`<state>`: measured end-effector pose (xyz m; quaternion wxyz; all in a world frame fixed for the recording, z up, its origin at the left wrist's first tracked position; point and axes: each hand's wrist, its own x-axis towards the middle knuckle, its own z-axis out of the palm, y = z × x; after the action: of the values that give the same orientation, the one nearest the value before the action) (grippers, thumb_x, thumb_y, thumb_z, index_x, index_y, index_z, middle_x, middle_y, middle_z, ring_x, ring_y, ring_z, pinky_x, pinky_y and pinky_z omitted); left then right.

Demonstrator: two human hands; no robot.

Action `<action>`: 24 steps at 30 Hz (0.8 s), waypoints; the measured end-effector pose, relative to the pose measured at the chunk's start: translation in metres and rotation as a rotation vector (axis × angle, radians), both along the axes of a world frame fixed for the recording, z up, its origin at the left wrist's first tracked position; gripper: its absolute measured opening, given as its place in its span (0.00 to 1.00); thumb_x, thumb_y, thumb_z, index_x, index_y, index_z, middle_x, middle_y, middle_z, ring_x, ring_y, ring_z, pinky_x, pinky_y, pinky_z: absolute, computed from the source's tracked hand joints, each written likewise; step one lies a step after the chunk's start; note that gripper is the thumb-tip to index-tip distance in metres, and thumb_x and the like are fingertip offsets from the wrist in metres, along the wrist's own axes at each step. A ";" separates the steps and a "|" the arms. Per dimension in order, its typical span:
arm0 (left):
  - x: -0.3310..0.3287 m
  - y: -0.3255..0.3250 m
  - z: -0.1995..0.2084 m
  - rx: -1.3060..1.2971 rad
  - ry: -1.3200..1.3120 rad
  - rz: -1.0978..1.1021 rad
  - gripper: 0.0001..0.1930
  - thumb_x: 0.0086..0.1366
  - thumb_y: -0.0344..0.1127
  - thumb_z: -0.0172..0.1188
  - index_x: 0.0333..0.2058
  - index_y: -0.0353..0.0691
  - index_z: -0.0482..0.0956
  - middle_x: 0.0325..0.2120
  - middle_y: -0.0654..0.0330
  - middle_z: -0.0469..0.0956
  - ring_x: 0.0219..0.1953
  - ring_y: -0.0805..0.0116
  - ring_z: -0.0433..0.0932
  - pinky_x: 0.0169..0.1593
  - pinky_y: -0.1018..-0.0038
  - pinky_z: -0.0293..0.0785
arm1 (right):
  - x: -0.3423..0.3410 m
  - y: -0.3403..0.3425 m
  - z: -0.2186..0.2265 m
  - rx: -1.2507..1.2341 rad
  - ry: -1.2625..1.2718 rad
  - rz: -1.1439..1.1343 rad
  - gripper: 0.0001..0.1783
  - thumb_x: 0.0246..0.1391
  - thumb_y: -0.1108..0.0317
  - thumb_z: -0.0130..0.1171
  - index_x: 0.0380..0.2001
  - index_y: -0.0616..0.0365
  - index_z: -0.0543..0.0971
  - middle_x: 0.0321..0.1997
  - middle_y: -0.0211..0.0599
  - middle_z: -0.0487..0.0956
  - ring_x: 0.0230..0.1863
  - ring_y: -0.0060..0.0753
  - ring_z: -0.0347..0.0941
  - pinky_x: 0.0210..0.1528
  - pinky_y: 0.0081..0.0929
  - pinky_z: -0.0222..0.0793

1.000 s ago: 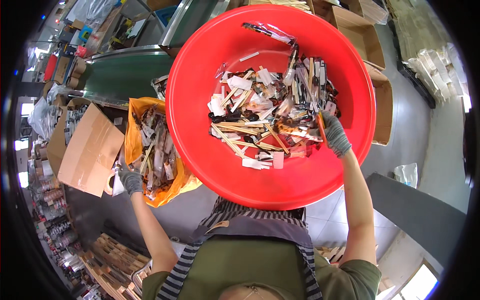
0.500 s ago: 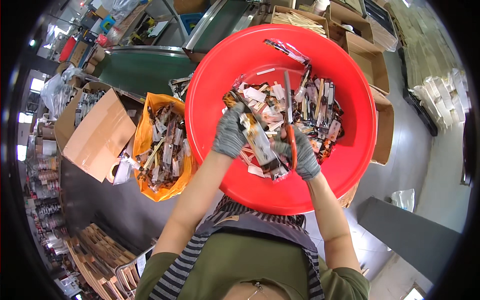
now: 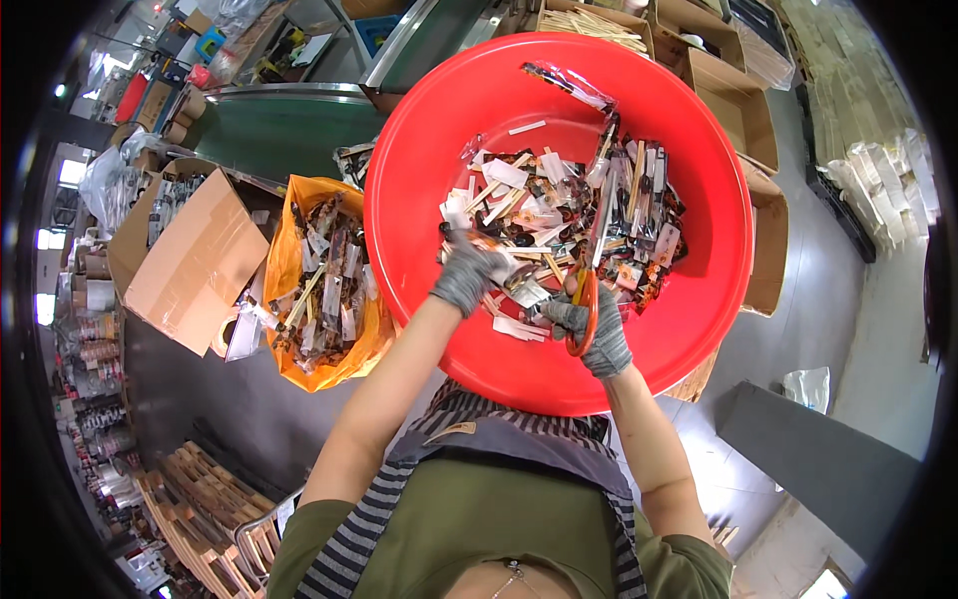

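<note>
A large red tub holds a heap of chopsticks, white paper slips and printed plastic packets. Over the heap, my left hand in a grey knitted glove is closed around a plastic cutlery packet; motion smears its fingertips and the packet. My right hand, gloved likewise, grips scissors by their orange handles. Their blades point away from me above the packets, and I cannot tell whether the blades are apart. One long dark packet leans on the tub's far wall.
Left of the tub stands an orange bag full of similar packets, beside an open cardboard box. A green conveyor belt runs behind. Cardboard boxes line the right, one with chopsticks. A grey beam lies at lower right.
The packet in my left hand has tipped and shows shorter. My right hand with the scissors has shifted slightly, and the blades now lean further right.
</note>
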<state>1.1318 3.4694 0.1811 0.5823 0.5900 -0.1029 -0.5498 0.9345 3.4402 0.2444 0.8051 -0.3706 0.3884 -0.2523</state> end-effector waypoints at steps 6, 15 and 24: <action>-0.035 0.035 -0.009 -0.149 0.732 -0.625 0.36 0.50 0.47 0.63 0.54 0.40 0.59 0.37 0.67 0.68 0.40 0.75 0.67 0.44 0.77 0.65 | 0.017 0.003 -0.017 0.111 -0.063 -0.103 0.16 0.42 0.79 0.58 0.31 0.54 0.63 0.22 0.32 0.71 0.18 0.27 0.72 0.12 0.16 0.62; -0.026 0.041 0.001 -0.093 0.252 -0.221 0.19 0.56 0.29 0.56 0.47 0.36 0.69 0.35 0.64 0.75 0.37 0.74 0.73 0.41 0.81 0.68 | -0.008 -0.025 0.036 -0.482 0.206 -0.024 0.14 0.42 0.78 0.58 0.31 0.57 0.65 0.20 0.30 0.69 0.18 0.21 0.66 0.19 0.17 0.61; -0.038 0.019 0.082 -0.365 -0.348 -0.323 0.13 0.64 0.33 0.45 0.45 0.35 0.68 0.36 0.62 0.72 0.38 0.74 0.69 0.45 0.79 0.66 | 0.030 -0.034 0.040 -0.853 0.308 0.073 0.13 0.41 0.76 0.61 0.31 0.62 0.67 0.23 0.28 0.69 0.25 0.19 0.65 0.26 0.17 0.65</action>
<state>1.0942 3.4883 0.2627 0.5573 0.5369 -0.3911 -0.4982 0.9645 3.4065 0.2841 0.5218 -0.7158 0.3517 -0.3028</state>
